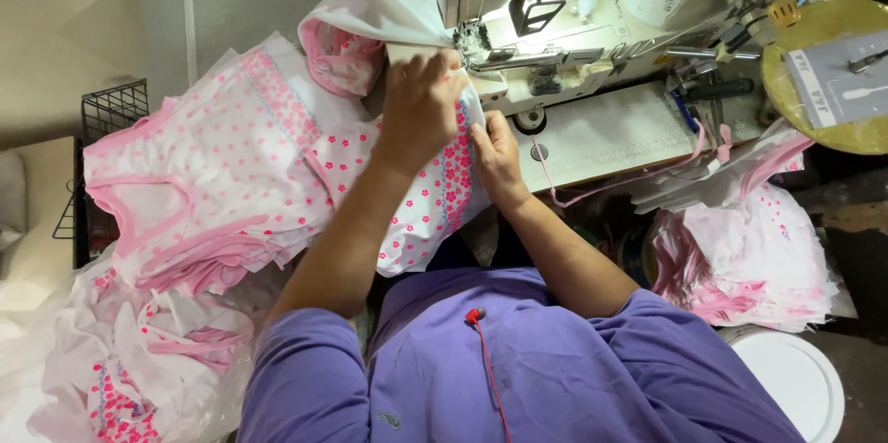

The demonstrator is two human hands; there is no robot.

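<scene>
A white garment with pink flowers (421,212) lies on the sewing table, its edge fed under the presser foot (474,41) of a sewing machine (555,27). My left hand (418,110) presses flat on the fabric just in front of the needle. Beside it, my right hand (497,154) pinches the garment's flowered edge, right of the left hand. A pink-trimmed part of the garment (347,45) is bunched behind the left hand.
A stack of similar pink-and-white garments (203,193) lies at left, with more in a bag (120,369) below. Another pile (749,258) sits at right, beside a white round lid (795,378). A black wire basket (106,115) stands far left. A yellow round tray (837,73) sits top right.
</scene>
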